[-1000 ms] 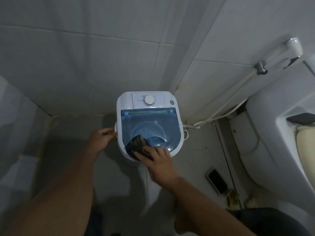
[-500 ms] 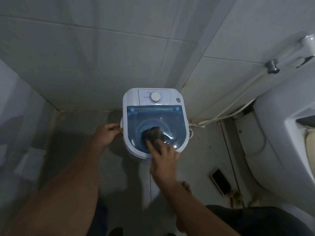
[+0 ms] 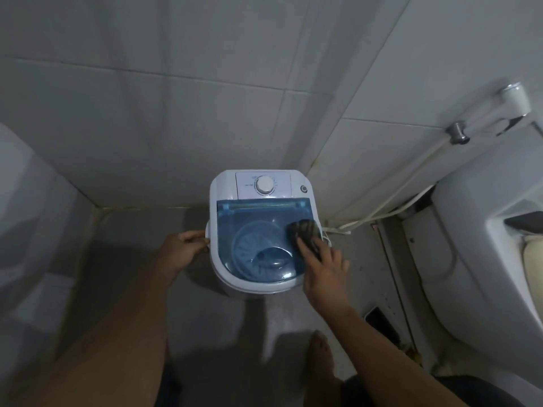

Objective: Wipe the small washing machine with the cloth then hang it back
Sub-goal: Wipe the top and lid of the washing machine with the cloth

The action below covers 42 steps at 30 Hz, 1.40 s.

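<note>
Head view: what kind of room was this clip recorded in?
Most likely a small home bathroom. Tiled walls meet in a corner, a white toilet stands to the right with a spray hose on the wall, and the small washing machine sits on the tiled floor.

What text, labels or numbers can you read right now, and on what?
None can be read.
Control panel of the washing machine: small grey marks beside the dial, too blurred to read.
Blue lid, cloth, phone on the floor: no text visible.
</note>
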Available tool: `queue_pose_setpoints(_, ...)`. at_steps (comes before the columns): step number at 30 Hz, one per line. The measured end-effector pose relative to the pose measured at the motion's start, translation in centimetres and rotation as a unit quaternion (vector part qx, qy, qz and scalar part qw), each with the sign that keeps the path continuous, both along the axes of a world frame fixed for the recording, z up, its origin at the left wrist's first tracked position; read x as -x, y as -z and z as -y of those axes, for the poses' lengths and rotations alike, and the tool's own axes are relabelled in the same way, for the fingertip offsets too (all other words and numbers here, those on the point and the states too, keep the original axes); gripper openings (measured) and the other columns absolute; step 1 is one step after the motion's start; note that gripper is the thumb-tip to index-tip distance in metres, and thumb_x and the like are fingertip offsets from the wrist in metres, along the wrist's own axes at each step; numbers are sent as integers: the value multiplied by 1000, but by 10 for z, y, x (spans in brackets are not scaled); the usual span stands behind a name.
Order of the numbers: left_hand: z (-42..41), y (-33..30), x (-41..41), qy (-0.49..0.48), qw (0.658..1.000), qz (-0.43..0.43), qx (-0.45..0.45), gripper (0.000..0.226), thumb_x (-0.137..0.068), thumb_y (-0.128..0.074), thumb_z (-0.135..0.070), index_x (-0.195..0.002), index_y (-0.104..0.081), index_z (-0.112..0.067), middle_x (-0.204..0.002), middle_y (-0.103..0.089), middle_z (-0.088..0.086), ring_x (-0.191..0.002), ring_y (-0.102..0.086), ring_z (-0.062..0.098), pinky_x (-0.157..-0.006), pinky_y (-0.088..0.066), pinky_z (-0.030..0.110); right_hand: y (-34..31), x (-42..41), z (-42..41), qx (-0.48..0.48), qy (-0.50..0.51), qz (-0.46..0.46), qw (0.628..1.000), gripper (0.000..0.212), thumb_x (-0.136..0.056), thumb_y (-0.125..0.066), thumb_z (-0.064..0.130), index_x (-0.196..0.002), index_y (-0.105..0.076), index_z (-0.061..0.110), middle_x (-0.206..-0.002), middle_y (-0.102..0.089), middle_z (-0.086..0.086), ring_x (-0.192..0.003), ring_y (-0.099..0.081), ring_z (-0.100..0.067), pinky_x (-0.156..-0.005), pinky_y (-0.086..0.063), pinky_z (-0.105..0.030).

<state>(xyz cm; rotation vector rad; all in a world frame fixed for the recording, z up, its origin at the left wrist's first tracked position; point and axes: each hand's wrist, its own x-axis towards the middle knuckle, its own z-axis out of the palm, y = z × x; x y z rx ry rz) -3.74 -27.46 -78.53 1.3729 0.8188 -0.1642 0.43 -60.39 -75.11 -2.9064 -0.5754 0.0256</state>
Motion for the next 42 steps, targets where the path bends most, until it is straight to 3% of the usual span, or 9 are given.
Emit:
queue_pose_setpoints(7, 3, -6, 0, 5, 1000, 3, -24, 27, -83, -75, -6, -110, -75, -5, -98, -78, 17, -92, -75, 34, -92, -57, 40, -22, -53, -100, -23, 124, -21, 992, 67, -89, -51, 16, -151, -39, 38, -151, -39, -7, -120, -42, -37, -98, -33, -52)
queue_pose_setpoints(13, 5, -9, 0, 10, 999, 3, -40, 24, -84, -69, 6, -103, -73, -8, -67, -76, -10, -57, -68, 0, -59, -55, 13, -14, -19, -195, 57, -204, 19, 977, 62, -83, -63, 31, -143, -49, 37, -138, -49, -6, -112, -47, -37, -88, -35, -47)
queue_pose_setpoints(17, 5, -5, 0, 13, 997, 5, -70, 25, -84, -69, 3, -108, -75, 0, -98, -77, 19, -77, -71, 21, -89, -58, 37, -20, -80, -237, 93, -141, 34, 985, 66, -87, -55, 20, -148, -40, 40, -149, -37, -7, -121, -40, -37, -97, -34, -51)
queue_pose_setpoints(21, 4, -5, 2, 21, 995, 18, -98, 23, -85, -70, -3, -107, -77, -4, -96, -78, 17, -89, -73, 27, -80, -56, 23, -35, -136, -241, 83, -47, -24, 995, 69, -87, -52, 14, -150, -36, 38, -155, -30, -9, -127, -37, -38, -101, -32, -52)
queue_pose_setpoints(24, 4, -4, 1, 18, 997, 28, -74, 25, -85, -69, 0, -110, -75, -3, -100, -77, 18, -90, -74, 31, -86, -59, 33, -39, -136, -224, 103, -57, -12, 993, 72, -86, -52, 11, -152, -33, 34, -155, -30, -11, -124, -38, -38, -99, -34, -50)
queue_pose_setpoints(28, 7, -1, -2, 4, 998, 28, -54, 23, -85, -63, 11, -104, -73, 4, -87, -74, 14, -71, -68, 14, -64, -56, 13, -15, -73, -181, 113, -286, 57, 950, 69, -81, -40, 17, -148, -44, 32, -142, -48, -11, -104, -51, -37, -82, -39, -44)
queue_pose_setpoints(31, 8, 1, -2, -4, 998, 26, -48, 19, -83, -63, 12, -96, -74, 2, -78, -72, 7, -74, -66, 18, -64, -56, 16, -9, -70, -167, 144, -411, 84, 896, 68, -78, -50, 19, -145, -48, 31, -141, -51, -9, -103, -51, -36, -80, -43, -46)
queue_pose_setpoints(38, 7, 0, -1, -2, 997, 22, -72, 23, -85, -66, 3, -105, -75, -3, -86, -76, 11, -76, -69, 21, -85, -56, 38, -49, -128, -255, 168, -186, 10, 968, 67, -86, -56, 18, -150, -38, 33, -154, -32, -11, -127, -36, -38, -96, -35, -47)
queue_pose_setpoints(42, 7, 2, -2, -2, 998, 22, -58, 23, -86, -65, 8, -106, -73, 0, -77, -73, -2, -57, -66, -3, -63, -53, 13, -43, -100, -232, 171, -231, 24, 957, 65, -87, -55, 18, -148, -40, 36, -150, -35, -9, -122, -39, -36, -93, -38, -45)
